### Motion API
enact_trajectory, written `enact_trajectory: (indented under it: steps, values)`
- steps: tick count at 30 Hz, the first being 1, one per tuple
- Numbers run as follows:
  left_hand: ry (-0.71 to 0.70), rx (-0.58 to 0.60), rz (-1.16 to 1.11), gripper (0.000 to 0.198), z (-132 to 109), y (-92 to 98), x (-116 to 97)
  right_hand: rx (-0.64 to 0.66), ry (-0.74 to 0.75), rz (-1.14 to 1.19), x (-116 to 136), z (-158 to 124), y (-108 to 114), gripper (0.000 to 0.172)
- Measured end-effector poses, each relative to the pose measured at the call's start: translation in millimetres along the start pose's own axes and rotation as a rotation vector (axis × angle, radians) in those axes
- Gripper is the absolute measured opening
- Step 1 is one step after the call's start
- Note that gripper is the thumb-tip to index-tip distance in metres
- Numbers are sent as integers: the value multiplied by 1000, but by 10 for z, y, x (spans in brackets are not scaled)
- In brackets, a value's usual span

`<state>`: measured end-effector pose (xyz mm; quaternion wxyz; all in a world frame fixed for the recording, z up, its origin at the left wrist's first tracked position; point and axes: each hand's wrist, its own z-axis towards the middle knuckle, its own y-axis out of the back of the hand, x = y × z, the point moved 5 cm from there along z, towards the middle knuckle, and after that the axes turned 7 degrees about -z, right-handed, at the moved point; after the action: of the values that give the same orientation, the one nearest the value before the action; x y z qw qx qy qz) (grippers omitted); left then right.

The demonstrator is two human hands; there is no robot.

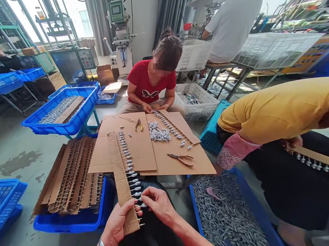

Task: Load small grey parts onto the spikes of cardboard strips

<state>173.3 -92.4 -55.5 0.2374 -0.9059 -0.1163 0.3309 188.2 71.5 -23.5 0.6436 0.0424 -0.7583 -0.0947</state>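
My left hand [121, 217] is closed around the near end of a long cardboard strip [121, 183], which slants away across the table's near edge. Thin wire pins stick out along the strip's right side, most of them capped with small grey fish-shaped pieces [130, 167]. The pins nearest me are bare. At the near end of that row, my right hand [158, 204] pinches one grey piece [143, 205] against a pin. Loose grey pieces [159, 132] lie heaped on the cardboard-topped table [145, 168].
Pliers [181, 159] and yellow-handled pliers [138, 125] lie on the table. A blue crate [68, 224] at left holds stacked pinned strips [72, 176]. A blue bin of grey pieces [231, 216] stands at right. A person in red sits opposite; another in yellow bends at right.
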Motion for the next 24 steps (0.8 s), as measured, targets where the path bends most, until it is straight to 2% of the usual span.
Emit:
enact_trajectory:
  steps: [4,13,24]
  values:
    - [-5,-15,23,41,-21,-13,0,-10,-51,66,-40,40,-34,18]
    - [18,-38,26,35,-66,-73,-15,-36,-26,44,-60,50,-11,17]
    - [13,0,0,34,-56,-82,-15,-36,-11,26,-71,50,-57,18]
